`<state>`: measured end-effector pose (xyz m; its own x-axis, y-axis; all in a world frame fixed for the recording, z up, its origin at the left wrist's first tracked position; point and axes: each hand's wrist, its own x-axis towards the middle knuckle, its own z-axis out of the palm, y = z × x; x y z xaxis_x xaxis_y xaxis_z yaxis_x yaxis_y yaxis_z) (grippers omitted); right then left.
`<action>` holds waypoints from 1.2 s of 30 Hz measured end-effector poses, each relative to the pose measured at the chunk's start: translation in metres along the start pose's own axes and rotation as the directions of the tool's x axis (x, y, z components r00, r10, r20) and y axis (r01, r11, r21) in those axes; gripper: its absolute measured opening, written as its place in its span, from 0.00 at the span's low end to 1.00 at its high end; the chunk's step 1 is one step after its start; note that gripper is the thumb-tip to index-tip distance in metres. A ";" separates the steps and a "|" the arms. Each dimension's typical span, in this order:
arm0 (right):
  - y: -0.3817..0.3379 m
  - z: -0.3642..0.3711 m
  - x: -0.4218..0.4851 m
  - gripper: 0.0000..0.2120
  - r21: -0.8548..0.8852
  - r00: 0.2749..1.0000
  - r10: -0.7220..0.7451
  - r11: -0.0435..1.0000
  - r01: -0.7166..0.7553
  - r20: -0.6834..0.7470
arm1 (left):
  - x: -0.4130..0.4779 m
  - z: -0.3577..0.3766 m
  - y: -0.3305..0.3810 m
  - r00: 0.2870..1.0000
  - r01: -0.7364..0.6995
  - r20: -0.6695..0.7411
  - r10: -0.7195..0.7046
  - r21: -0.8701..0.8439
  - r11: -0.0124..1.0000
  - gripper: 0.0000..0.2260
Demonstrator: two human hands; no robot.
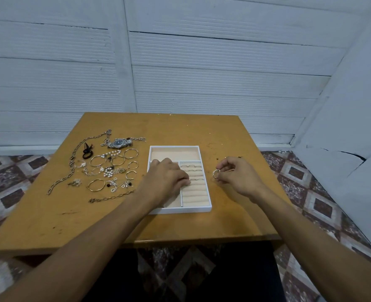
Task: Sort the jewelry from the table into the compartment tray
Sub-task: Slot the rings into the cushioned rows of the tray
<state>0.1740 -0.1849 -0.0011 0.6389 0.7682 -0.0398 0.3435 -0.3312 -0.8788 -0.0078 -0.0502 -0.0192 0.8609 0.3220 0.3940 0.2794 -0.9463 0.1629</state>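
right hand (pixel 234 176) pinches ring (pixel 216 173) right of tray (pixel 191 209); likely light, stiff, slippery, hold band by edges. left hand (pixel 167 179) over tray's ring rolls (pixel 196 194), grasp unclear.

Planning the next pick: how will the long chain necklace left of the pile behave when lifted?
The long chain necklace is linked and lies in a loose curve, so it will likely hang limp and swing. Thick metal links suggest heft. Its far end, near the watch, might snag.
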 end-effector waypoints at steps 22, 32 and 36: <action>0.001 0.002 -0.002 0.05 -0.039 0.999 0.033 0.999 -0.033 0.008 | -0.004 0.004 0.002 0.979 -0.202 0.088 0.183 0.322 0.925 0.08; -0.004 0.002 -0.007 0.04 -0.015 1.000 0.016 1.000 -0.016 0.003 | 0.006 0.005 0.008 0.966 -0.228 0.206 0.156 0.392 0.891 0.10; -0.003 0.003 -0.006 0.05 0.037 0.999 0.034 0.999 -0.035 0.015 | 0.009 0.004 0.008 0.971 -0.202 0.199 0.134 0.377 0.904 0.09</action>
<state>0.1672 -0.1875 0.0004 0.6402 0.7644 -0.0770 0.2954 -0.3374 -0.8938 0.0038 -0.0552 -0.0183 0.9577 0.1803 0.2244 0.2395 -0.9315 -0.2736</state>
